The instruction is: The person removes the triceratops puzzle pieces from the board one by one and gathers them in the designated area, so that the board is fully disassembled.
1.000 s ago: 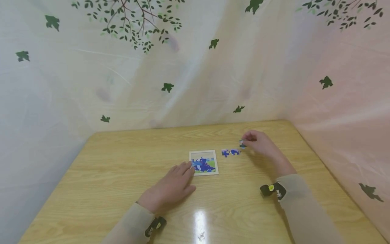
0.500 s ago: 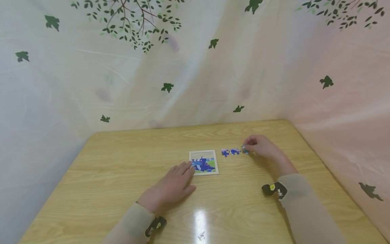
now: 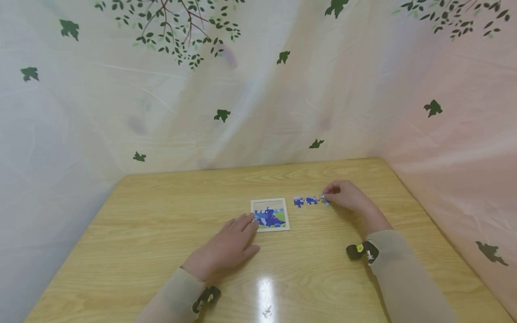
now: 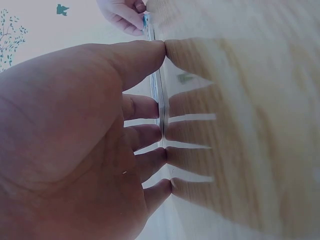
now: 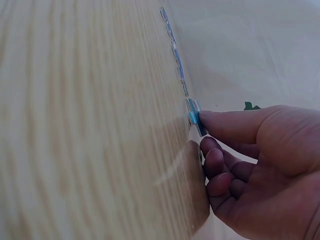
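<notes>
My left hand point(image 3: 226, 246) lies spread on the table, its fingertips against the left edge of a small white-framed jigsaw puzzle point(image 3: 287, 220). Blue dinosaur pieces fill the frame's lower part, and its upper strip shows bare backing. In the left wrist view the fingertips of the left hand point(image 4: 100, 135) touch the tabletop. Right of the frame, two loose purple-blue pieces point(image 3: 311, 200) lie in a row. At the row's right end my right hand point(image 3: 345, 195) pinches a blue puzzle piece point(image 5: 196, 118) between thumb and fingers, tilted slightly, close to the table surface.
The pale wooden table point(image 3: 161, 202) meets a hanging cloth point(image 3: 258, 89) printed with leaves at its back, and cloth also hangs on both sides. Each wrist wears a black strap point(image 3: 362, 251) with a small camera.
My right hand has come down and slightly right with the puzzle piece, bringing it level with the two loose pieces. The left hand and frame have stayed put.
</notes>
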